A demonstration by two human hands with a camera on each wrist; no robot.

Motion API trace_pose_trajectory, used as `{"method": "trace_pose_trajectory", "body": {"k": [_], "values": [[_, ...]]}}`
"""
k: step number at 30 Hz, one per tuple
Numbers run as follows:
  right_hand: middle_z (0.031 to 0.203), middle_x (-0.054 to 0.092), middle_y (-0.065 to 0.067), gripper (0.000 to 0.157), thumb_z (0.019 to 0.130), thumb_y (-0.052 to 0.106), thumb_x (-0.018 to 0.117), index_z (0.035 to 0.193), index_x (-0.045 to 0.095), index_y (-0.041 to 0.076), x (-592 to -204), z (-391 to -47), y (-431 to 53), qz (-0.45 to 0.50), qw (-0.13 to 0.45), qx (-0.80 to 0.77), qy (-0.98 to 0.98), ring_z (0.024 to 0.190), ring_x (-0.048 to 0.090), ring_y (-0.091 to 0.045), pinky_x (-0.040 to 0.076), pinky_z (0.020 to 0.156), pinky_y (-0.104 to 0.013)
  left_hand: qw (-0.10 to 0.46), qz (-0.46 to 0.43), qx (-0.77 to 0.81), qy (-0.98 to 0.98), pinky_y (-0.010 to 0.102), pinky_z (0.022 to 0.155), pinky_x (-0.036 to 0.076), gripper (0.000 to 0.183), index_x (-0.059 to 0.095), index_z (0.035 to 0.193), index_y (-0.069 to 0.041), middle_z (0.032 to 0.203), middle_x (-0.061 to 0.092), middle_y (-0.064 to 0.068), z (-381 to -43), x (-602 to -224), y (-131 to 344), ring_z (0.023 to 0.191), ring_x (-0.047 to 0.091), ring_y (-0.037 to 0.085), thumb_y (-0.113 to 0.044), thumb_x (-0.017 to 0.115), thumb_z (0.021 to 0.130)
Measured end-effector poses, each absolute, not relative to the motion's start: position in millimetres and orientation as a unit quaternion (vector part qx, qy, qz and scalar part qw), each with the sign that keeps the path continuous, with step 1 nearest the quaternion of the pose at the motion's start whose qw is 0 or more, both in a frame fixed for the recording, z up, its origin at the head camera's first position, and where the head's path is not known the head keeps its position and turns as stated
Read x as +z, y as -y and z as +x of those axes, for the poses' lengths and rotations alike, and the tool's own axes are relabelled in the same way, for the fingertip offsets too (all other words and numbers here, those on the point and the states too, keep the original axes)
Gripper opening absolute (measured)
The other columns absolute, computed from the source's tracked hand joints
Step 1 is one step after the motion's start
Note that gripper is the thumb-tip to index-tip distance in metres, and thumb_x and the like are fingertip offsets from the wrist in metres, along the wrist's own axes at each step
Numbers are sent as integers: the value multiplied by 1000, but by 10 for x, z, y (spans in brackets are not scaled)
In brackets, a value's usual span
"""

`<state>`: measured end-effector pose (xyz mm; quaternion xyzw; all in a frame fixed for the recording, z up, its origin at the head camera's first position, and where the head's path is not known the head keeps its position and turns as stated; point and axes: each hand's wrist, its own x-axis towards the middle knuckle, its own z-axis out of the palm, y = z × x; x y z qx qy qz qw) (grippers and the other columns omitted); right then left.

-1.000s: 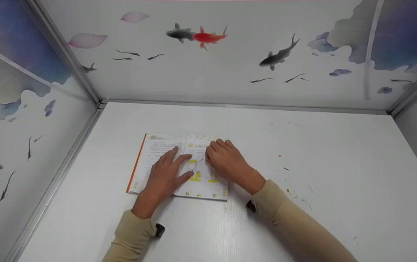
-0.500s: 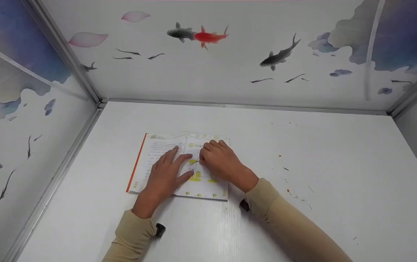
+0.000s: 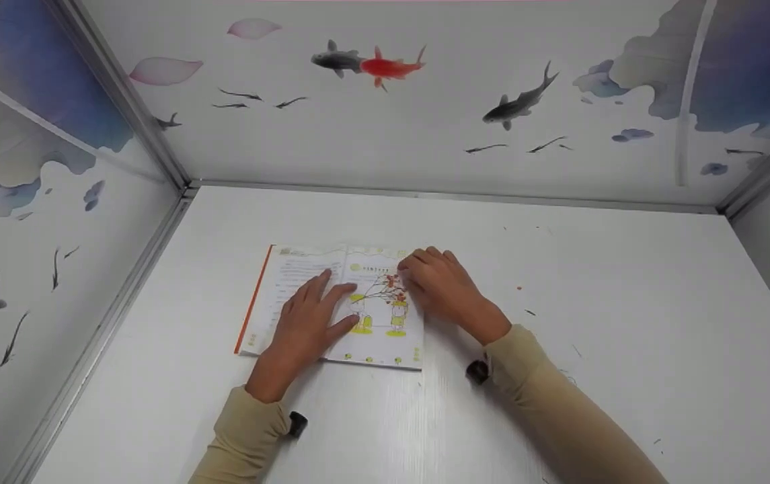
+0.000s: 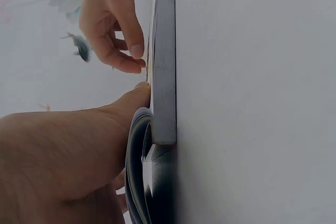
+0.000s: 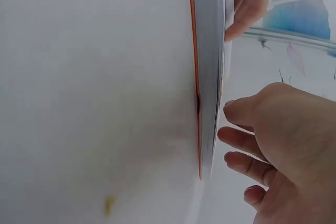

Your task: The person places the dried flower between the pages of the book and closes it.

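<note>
An open book [image 3: 385,351] with an orange cover edge lies on the white table. On its right page, over printed figures in yellow, rests a sprig [image 3: 391,288] with thin dark branching stems and small red flowers or leaves. My left hand [image 3: 300,323] rests with spread fingers across the book's middle, its thumb and index finger on the right page near the stem ends. My right hand [image 3: 442,286] is at the page's right edge, fingertips right beside the red tips. In the right wrist view, the right thumb [image 5: 239,113] and loosely bent fingers stand apart near the book's edge.
Small plant scraps lie on the table right of the book, among them an orange bit [image 3: 519,288] and a dark bit [image 3: 530,312]. White panels printed with fish [image 3: 520,106] enclose the back and sides.
My right hand first slid left over the page, then moved back right and away from the sprig, uncovering its red tips. The left hand has stayed in place on the book.
</note>
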<state>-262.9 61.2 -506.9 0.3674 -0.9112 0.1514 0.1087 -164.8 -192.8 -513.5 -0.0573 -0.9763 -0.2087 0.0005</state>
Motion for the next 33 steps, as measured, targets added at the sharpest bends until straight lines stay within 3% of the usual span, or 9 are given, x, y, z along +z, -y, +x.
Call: {"method": "trace_pose_trajectory", "body": {"k": [6,16,24,29,33], "values": [[136,65,-2,38,99,26,63,135,63,13,-5077,-2684,-831,322,79,144,932,115,59,-26,47,96,-50,1,-55,-209,976,62,118,25,56,47,147,-37,168,22,8,-1642,-5134,1910,154,22,33,-49,64,95],[148,56,1,47,100,39,61,141,59,18,-5020,-2672,-865,303,28,100,947,118,58,-30,46,92,-50,8,-58,-194,979,63,118,26,56,47,147,-35,167,23,10,-1633,-5112,1889,154,22,36,-48,65,95],[149,56,1,48,98,39,64,140,60,17,-4998,-2660,-848,299,17,106,948,115,59,-29,46,93,-50,33,-64,-147,987,60,121,21,55,50,147,-30,168,20,12,-1613,-5103,1841,154,18,38,-47,65,96],[149,56,0,47,98,37,64,141,60,18,-5001,-2649,-859,304,19,111,946,116,58,-31,46,92,-50,103,-97,-85,986,57,122,22,48,59,139,-23,161,32,14,-1575,-5085,1691,152,23,37,-29,72,94],[149,56,0,47,99,38,64,141,60,17,-5006,-2653,-872,306,23,109,946,118,58,-31,46,93,-50,128,-145,-57,979,49,115,36,43,62,135,-24,142,51,11,-1505,-5046,1462,139,42,31,-12,69,94]]}}
